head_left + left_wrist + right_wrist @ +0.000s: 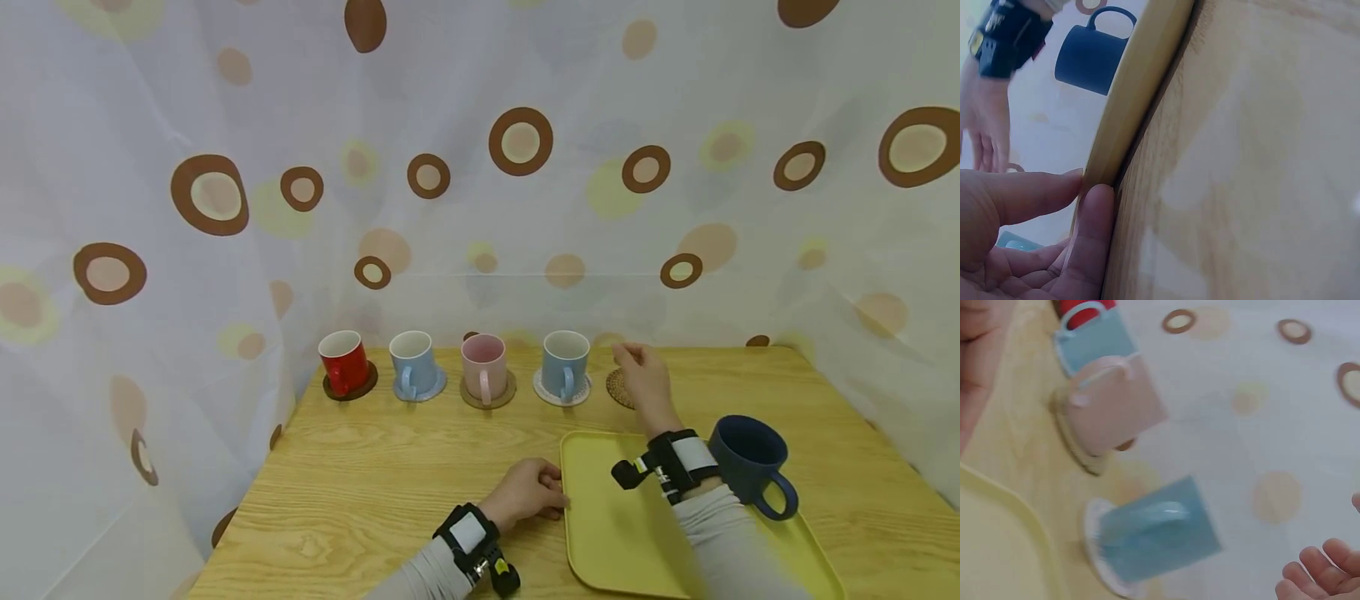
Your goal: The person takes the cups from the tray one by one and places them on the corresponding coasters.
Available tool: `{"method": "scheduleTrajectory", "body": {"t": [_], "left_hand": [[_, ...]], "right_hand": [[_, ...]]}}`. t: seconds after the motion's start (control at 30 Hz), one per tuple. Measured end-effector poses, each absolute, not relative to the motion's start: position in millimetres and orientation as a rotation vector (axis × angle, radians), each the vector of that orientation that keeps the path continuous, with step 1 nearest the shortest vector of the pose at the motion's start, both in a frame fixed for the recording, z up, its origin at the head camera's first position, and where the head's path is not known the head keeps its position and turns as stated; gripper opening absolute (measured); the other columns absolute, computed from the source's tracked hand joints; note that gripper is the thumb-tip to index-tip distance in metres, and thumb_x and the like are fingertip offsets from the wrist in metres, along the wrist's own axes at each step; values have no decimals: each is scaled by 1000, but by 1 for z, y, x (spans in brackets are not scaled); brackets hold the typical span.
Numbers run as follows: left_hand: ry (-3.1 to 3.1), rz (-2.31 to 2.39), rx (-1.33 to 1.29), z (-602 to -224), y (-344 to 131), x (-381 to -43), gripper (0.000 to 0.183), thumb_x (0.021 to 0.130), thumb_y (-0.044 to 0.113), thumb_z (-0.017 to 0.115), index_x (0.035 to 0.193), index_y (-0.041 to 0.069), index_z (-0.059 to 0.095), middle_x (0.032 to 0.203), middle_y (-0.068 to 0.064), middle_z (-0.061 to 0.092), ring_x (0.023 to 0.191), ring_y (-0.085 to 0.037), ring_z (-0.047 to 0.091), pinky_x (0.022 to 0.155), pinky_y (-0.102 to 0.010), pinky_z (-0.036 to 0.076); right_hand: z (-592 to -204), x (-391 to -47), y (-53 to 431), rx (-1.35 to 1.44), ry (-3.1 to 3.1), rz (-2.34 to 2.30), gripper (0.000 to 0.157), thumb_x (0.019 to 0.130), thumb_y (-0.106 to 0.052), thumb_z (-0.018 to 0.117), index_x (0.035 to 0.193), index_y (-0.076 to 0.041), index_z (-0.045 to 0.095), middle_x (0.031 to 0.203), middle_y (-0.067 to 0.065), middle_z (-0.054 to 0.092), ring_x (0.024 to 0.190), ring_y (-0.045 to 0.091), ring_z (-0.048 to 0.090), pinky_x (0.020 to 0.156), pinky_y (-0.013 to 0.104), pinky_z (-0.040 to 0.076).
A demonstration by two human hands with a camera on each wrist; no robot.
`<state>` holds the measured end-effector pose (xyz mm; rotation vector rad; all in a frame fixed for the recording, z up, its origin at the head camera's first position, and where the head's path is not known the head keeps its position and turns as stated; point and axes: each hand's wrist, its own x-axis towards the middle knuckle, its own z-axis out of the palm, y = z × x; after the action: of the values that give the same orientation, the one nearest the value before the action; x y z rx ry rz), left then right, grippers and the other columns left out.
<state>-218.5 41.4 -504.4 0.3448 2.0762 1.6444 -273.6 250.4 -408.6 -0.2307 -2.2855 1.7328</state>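
Note:
My left hand (527,490) pinches the left rim of a yellow tray (618,542); the left wrist view has the thumb on top and the fingers (1094,219) under the rim. Inside the tray at its right side stands a dark navy mug (742,458), its handle toward me. My right hand (647,385) reaches past the tray's far edge, beside and partly over a woven brown coaster (617,388). Its fingers (1319,569) are loosely bent with nothing between them. Just left of it a grey-blue mug (564,367) stands on a white coaster (551,398).
Left along the back row, a pink mug (483,367), a light-blue mug (412,362) and a red mug (347,362) each stand on a coaster. Behind the wooden table (360,500) hangs a patterned curtain (465,208).

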Motion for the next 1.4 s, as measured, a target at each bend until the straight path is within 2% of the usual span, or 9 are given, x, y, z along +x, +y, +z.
{"method": "scheduleTrajectory", "body": {"t": [0.1,0.2,0.33,0.57,0.7,0.9,1.1,1.27,1.4], "left_hand": [[2078,1638,353,-505,42,-218,34,83,-5,71,115,-5,59,80,-4,58,65,-13,64,61,-29,60],[2067,1643,360,-507,42,-219,35,83,-5,71,115,-6,58,80,-3,57,64,-12,63,61,-28,60],[2071,1644,367,-510,41,-220,36,84,-4,71,117,-6,58,80,-2,57,64,-11,63,62,-28,60],[2083,1666,376,-512,37,-224,36,83,-4,71,117,-7,57,81,-3,56,64,-11,62,62,-28,60],[2086,1676,379,-511,36,-224,36,83,-4,71,116,-7,57,81,-2,56,65,-12,62,62,-28,60],[2088,1678,363,-508,38,-221,34,83,-5,70,115,-7,57,81,-2,54,65,-13,62,62,-30,60],[2069,1675,367,-506,39,-219,34,84,-6,69,115,-7,57,80,-1,53,64,-11,61,63,-29,60],[2058,1666,377,-507,40,-220,34,84,-4,70,116,-6,57,80,0,53,65,-10,60,63,-27,60],[2051,1656,375,-507,42,-219,35,84,-4,70,116,-6,57,81,0,53,66,-10,60,63,-27,60]], "right_hand": [[-391,-253,274,-139,-2255,1722,59,101,-47,44,140,-2,43,119,1,55,108,7,54,102,32,45],[-380,-231,301,-40,-2220,1735,45,100,-45,47,132,-12,46,112,-13,52,102,-6,52,99,19,46],[-376,-204,339,46,-2110,1829,24,100,-36,53,120,-23,49,112,-16,52,101,-9,54,88,6,47],[-391,-168,396,-35,-2015,1901,18,101,-28,53,117,-24,47,112,-17,48,99,-12,51,86,2,45],[-406,-156,415,-166,-2252,1761,29,101,-37,49,125,-20,44,114,-18,47,95,-14,47,78,5,48],[-426,-145,426,-282,-2674,1659,82,102,-51,34,148,14,12,140,26,36,88,-23,41,77,12,52],[-443,-139,432,-346,-2712,1700,83,102,-53,28,144,17,17,118,-2,55,84,-20,50,76,16,54],[-452,-133,431,-383,-2758,1686,79,104,-50,21,139,21,24,121,16,56,88,-11,55,83,25,56],[-457,-129,429,-422,-2841,1684,73,104,-52,24,128,13,49,115,8,63,93,-2,58,92,37,50]]}}
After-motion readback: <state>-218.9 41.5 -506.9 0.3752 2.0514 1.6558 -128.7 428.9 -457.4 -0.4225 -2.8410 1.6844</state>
